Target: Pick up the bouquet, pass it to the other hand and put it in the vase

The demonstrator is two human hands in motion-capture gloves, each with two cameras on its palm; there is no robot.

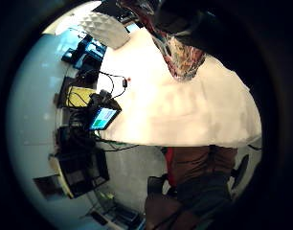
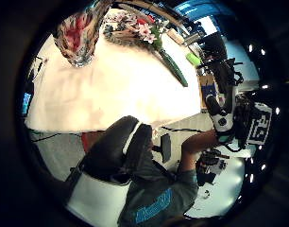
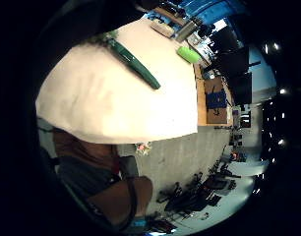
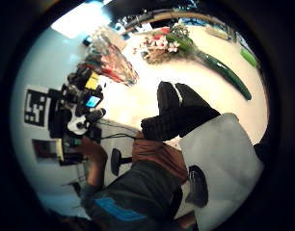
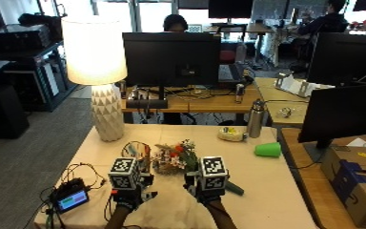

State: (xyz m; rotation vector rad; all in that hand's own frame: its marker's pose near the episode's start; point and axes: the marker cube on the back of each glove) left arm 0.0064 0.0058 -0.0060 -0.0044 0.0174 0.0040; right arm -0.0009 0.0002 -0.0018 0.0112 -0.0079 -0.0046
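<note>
white table (image 5: 259, 191), bouquet (image 5: 175, 157) lying flat, stems toward person's right

Table (image 5: 278, 191) (cloth-covered), bouquet (image 5: 173, 157), vase (image 5: 135, 153), lamp (image 5: 106, 114), green cup (image 5: 267, 150), bottle (image 5: 255, 119)

Both forearms reach up from the lower edge of the outside view, side by side near the lower middle of the frame. The left hand (image 5: 129, 196) sits a little left of centre, the right hand (image 5: 203, 191) just right of it, the two near each other but apart. In the right thumb side palm view, the right hand's fingers (image 4: 179, 113) are seen at mid-frame, gently bent and closed around nothing. The left hand's fingers (image 2: 121, 146) look relaxed too.
</note>
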